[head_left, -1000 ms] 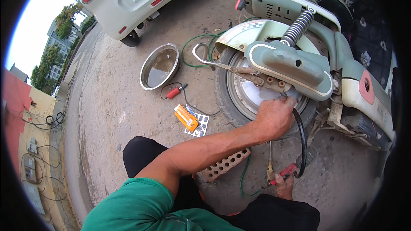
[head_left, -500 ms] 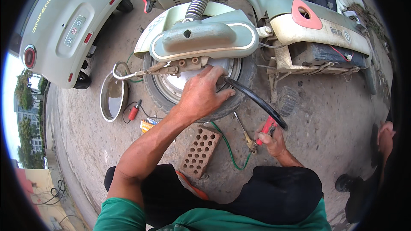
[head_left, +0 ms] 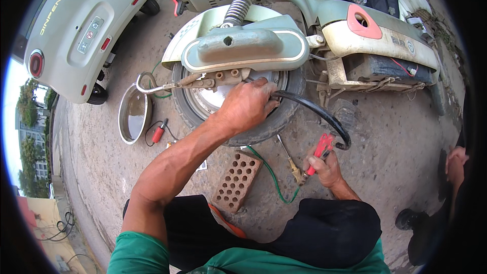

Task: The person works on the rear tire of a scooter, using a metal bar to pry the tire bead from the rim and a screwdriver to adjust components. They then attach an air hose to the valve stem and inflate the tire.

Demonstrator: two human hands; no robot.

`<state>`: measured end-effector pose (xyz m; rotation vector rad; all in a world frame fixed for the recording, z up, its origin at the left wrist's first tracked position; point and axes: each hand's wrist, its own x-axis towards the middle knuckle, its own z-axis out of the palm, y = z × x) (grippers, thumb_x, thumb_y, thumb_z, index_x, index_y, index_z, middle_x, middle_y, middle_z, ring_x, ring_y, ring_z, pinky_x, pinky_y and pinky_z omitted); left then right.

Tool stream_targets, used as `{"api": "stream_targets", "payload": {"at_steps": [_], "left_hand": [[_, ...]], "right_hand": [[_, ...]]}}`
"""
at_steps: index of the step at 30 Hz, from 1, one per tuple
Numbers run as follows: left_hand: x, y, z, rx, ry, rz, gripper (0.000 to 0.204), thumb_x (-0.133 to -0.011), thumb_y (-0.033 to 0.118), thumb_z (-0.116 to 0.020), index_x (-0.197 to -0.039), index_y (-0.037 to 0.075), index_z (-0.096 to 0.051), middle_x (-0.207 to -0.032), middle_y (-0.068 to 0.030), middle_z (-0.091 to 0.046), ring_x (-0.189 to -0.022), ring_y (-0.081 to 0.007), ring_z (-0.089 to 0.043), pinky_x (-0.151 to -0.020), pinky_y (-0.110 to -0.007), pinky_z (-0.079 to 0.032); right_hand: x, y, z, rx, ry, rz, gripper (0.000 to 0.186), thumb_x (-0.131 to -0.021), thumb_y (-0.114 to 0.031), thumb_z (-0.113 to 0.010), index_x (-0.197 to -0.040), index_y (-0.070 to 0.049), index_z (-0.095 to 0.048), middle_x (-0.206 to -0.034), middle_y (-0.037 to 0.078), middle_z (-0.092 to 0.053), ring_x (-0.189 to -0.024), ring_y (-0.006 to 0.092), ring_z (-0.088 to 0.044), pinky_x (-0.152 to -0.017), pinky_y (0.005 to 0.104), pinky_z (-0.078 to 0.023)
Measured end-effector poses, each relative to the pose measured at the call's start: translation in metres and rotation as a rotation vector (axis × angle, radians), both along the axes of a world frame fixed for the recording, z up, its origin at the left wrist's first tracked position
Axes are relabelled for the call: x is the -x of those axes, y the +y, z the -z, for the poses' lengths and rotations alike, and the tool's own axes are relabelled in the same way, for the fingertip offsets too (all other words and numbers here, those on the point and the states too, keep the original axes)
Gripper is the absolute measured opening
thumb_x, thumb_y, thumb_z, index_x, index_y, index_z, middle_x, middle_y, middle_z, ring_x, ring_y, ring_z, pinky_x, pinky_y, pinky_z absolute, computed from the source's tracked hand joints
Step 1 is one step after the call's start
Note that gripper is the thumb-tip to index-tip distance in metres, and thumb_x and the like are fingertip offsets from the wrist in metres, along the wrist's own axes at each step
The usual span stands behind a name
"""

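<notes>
A pale green scooter (head_left: 243, 48) lies on its side, its rear wheel's tyre (head_left: 294, 99) facing me. My left hand (head_left: 248, 101) reaches over the rim, fingers closed round the end of a thick black hose (head_left: 322, 112); they hide its tip and whatever it meets at the hub. From there the hose arches right and down to a red inflator gun (head_left: 320, 153). My right hand (head_left: 324, 168) is wrapped round this gun low on the right. A thin green hose (head_left: 276, 185) runs from the brass fitting (head_left: 301, 177) at its base toward the tyre.
Near my knees lies a perforated brick (head_left: 236, 181), with a screwdriver (head_left: 284, 147) beyond it. A water-filled metal basin (head_left: 135, 114) and a red-handled tool (head_left: 158, 133) are at left. A small grey vehicle (head_left: 86, 35) stands far left; another person's hands (head_left: 456, 160) show far right.
The red inflator gun has turned more upright, and the hose's curve has shifted right. My left thumb has folded in toward the fingers. My left forearm now covers most of an orange packet.
</notes>
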<state>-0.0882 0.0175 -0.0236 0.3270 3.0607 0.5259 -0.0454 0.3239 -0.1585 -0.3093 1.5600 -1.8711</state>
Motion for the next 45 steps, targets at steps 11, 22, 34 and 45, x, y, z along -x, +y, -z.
{"api": "stream_targets", "payload": {"at_steps": [11,22,34,45], "left_hand": [[-0.011,-0.002,0.017,-0.034,0.206,0.022,0.021,-0.09,0.015,-0.081,-0.108,0.007,-0.073,-0.095,-0.0125,-0.07,-0.08,-0.0396,-0.073,-0.07,-0.05,-0.06],[-0.008,0.005,0.007,-0.223,0.128,-0.045,0.031,-0.087,0.019,-0.085,-0.116,0.01,-0.077,-0.097,-0.0132,-0.073,-0.087,-0.0336,-0.075,-0.077,-0.047,-0.059],[-0.007,0.002,0.007,-0.206,0.174,-0.048,0.017,-0.091,0.015,-0.079,-0.103,0.004,-0.074,-0.09,-0.0151,-0.074,-0.082,-0.0316,-0.075,-0.073,-0.043,-0.058],[-0.021,-0.01,0.007,-0.378,0.167,-0.204,0.015,-0.091,0.01,-0.072,-0.103,0.001,-0.073,-0.08,-0.0176,-0.074,-0.072,-0.0307,-0.074,-0.071,-0.04,-0.057]], "right_hand": [[-0.006,0.007,0.0,0.057,-0.01,0.031,0.041,-0.095,-0.042,-0.073,-0.11,-0.005,-0.064,-0.089,0.006,-0.07,-0.08,0.0152,-0.065,-0.071,0.0319,-0.052],[0.002,0.011,-0.008,-0.056,-0.028,-0.008,0.039,-0.092,-0.043,-0.073,-0.099,-0.006,-0.066,-0.085,0.006,-0.07,-0.08,0.0158,-0.064,-0.072,0.0338,-0.051],[0.013,0.0,-0.003,-0.011,0.044,0.07,0.036,-0.1,-0.04,-0.071,-0.097,-0.004,-0.066,-0.082,0.005,-0.071,-0.077,0.0135,-0.065,-0.071,0.0333,-0.052],[0.021,-0.008,-0.014,-0.091,0.055,-0.078,0.042,-0.09,-0.043,-0.074,-0.094,-0.003,-0.067,-0.083,0.004,-0.069,-0.078,0.0123,-0.063,-0.073,0.0327,-0.051]]}}
